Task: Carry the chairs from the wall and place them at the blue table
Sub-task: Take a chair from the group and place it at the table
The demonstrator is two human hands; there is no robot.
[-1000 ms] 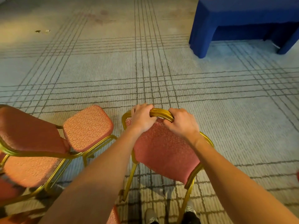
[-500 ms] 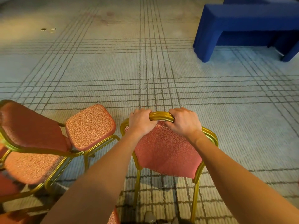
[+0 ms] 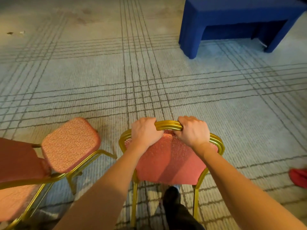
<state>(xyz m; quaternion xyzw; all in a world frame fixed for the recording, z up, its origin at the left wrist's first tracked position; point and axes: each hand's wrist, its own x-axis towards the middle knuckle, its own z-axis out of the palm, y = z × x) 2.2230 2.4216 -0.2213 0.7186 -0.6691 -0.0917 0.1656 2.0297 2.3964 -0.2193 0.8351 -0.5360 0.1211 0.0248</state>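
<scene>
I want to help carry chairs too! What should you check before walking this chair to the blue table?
1. Left hand grips the chair by its top rail: ok.
2. Right hand grips the rail too: ok.
3. Carpet toward the blue table bare: ok.
4. Neighbouring chair apart from this one: cannot tell, very close.
5. Chair legs off the floor: cannot tell.
</scene>
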